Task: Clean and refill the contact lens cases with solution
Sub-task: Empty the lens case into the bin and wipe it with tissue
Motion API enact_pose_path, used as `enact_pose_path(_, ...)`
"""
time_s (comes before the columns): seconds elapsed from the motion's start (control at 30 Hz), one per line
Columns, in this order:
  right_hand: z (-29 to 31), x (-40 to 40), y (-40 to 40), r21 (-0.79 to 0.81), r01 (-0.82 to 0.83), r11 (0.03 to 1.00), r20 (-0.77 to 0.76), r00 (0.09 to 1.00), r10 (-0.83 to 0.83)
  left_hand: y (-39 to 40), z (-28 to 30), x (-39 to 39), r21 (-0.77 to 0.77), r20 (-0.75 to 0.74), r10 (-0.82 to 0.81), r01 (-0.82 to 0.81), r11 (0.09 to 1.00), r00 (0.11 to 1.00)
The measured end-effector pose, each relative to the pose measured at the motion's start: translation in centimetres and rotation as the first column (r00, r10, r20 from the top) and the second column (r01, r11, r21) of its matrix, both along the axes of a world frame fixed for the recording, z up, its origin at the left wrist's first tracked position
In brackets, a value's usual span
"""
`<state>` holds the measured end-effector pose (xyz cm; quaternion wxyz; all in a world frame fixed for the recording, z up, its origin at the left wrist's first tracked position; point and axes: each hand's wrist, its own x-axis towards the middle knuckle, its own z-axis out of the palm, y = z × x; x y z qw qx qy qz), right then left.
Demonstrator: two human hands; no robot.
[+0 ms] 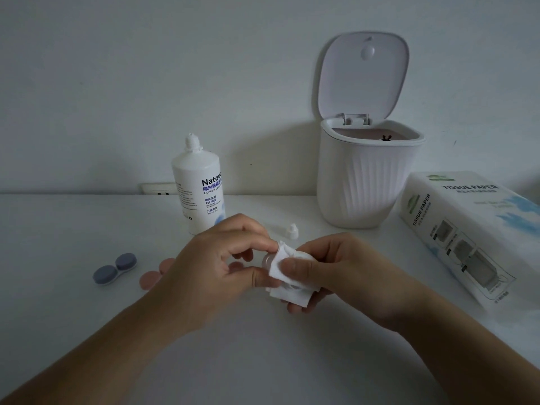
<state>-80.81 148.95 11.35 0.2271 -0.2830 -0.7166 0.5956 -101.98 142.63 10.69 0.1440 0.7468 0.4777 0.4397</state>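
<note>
Hands pinch tissue (287,273); bottle (198,188) reads "Natou", box (467,229) "TISSUE PAPER".

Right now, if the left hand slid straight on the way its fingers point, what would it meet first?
The left hand points right, so it would meet the folded white tissue and the right hand gripping it almost at once; they look nearly touching, though depth is unclear.

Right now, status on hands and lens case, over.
Left hand pinches clear open lens case. Right hand presses white tissue into it. Nothing in the way.
</note>
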Motion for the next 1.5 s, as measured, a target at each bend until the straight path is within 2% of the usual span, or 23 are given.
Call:
enact_pose_path(0.1, 0.2, 0.2, 0.3, -0.024, 0.080, 0.997, -0.052, 0.995, -0.081, 0.2, -0.1, -0.4, 0.031, 0.032, 0.026, -0.027, 0.999, 0.999)
enact_pose_path(0.23, 0.2, 0.7, 1.0, 0.006, 0.308, 0.951, -0.159, 0.939, -0.303, 0.4, -0.5, -1.0, -0.054, 0.215, 0.137, -0.128, 0.990, 0.967)
enact_pose_path(0.33, -0.2, 1.1, 1.8, 0.234, 0.508, 0.829, -0.102, 0.861, -0.499, 0.7, -0.5, -1.2, -0.098, 0.310, 0.146, -0.121, 0.988, 0.940)
enact_pose_path(0.43, -0.5, 1.6, 2.4, 0.459, 0.578, 0.675, -0.057, 0.777, -0.627, 0.9, -0.7, -1.3, -0.180, 0.395, 0.154, -0.088, 0.980, 0.906)
enact_pose_path(0.5, -0.4, 2.5, 2.7, 0.570, 0.569, 0.593, -0.024, 0.733, -0.680, 1.0, -0.8, -1.3, -0.210, 0.403, 0.161, -0.080, 0.974, 0.901)
enact_pose_path(0.6, 0.3, 4.6, 2.8, 0.699, 0.463, 0.545, 0.174, 0.630, -0.757, 1.2, -0.9, -1.3, -0.233, 0.430, 0.157, -0.058, 0.971, 0.889)
enact_pose_path(0.7, 0.6, 6.0, 2.1, 0.751, 0.336, 0.568, 0.401, 0.451, -0.798, 1.4, -1.0, -1.3, -0.245, 0.432, 0.152, -0.047, 0.968, 0.889)
enact_pose_path(0.73, 0.7, 6.1, 1.6, 0.797, 0.269, 0.540, 0.425, 0.384, -0.819, 1.4, -1.0, -1.2, -0.244, 0.424, 0.148, -0.045, 0.969, 0.894)
enact_pose_path(0.77, 0.8, 6.0, 1.2, 0.852, 0.208, 0.480, 0.391, 0.356, -0.849, 1.3, -1.0, -1.2, -0.242, 0.414, 0.146, -0.046, 0.969, 0.898)
enact_pose_path(0.8, 0.9, 5.9, 0.8, 0.900, 0.175, 0.400, 0.308, 0.396, -0.865, 1.3, -1.1, -1.2, -0.241, 0.407, 0.146, -0.049, 0.969, 0.902)
enact_pose_path(0.83, 1.2, 5.6, 0.4, 0.928, 0.165, 0.335, 0.217, 0.493, -0.843, 1.3, -1.1, -1.2, -0.237, 0.398, 0.145, -0.051, 0.970, 0.906)
enact_pose_path(0.87, 1.6, 5.0, -0.1, 0.934, 0.164, 0.318, 0.160, 0.604, -0.780, 1.3, -1.2, -1.2, -0.232, 0.385, 0.141, -0.052, 0.971, 0.912)
enact_pose_path(0.9, 2.1, 4.4, -0.4, 0.917, 0.149, 0.369, 0.162, 0.708, -0.687, 1.3, -1.2, -1.2, -0.229, 0.374, 0.137, -0.052, 0.972, 0.917)
enact_pose_path(0.93, 2.6, 3.5, -0.6, 0.869, 0.115, 0.481, 0.215, 0.788, -0.577, 1.2, -1.1, -1.2, -0.231, 0.369, 0.136, -0.051, 0.972, 0.919)
enact_pose_path(1.0, 3.1, 1.6, -0.4, 0.686, 0.054, 0.725, 0.300, 0.887, -0.350, 1.2, -1.1, -1.2, -0.241, 0.373, 0.137, -0.046, 0.969, 0.918)
enact_pose_path(1.03, 3.1, 0.9, -0.1, 0.603, 0.053, 0.796, 0.281, 0.920, -0.274, 1.3, -1.0, -1.1, -0.245, 0.375, 0.135, -0.042, 0.969, 0.917)
enact_pose_path(1.13, 2.5, -0.7, 0.7, 0.472, 0.113, 0.874, 0.145, 0.968, -0.203, 1.3, -1.0, -1.1, -0.253, 0.394, 0.122, -0.020, 0.967, 0.911)
enact_pose_path(1.27, 1.2, -1.3, 0.9, 0.307, 0.162, 0.938, -0.033, 0.987, -0.159, 1.4, -1.1, -1.2, -0.246, 0.420, 0.118, -0.013, 0.969, 0.900)
enact_pose_path(1.4, 0.2, -1.1, 1.3, 0.251, 0.150, 0.956, -0.095, 0.987, -0.130, 1.3, -1.2, -1.1, -0.233, 0.387, 0.109, -0.017, 0.972, 0.916)
enact_pose_path(1.5, -0.4, -0.6, 1.6, 0.221, 0.199, 0.955, -0.125, 0.977, -0.175, 1.1, -1.0, -1.3, -0.109, 0.356, 0.133, -0.101, 0.989, 0.925)
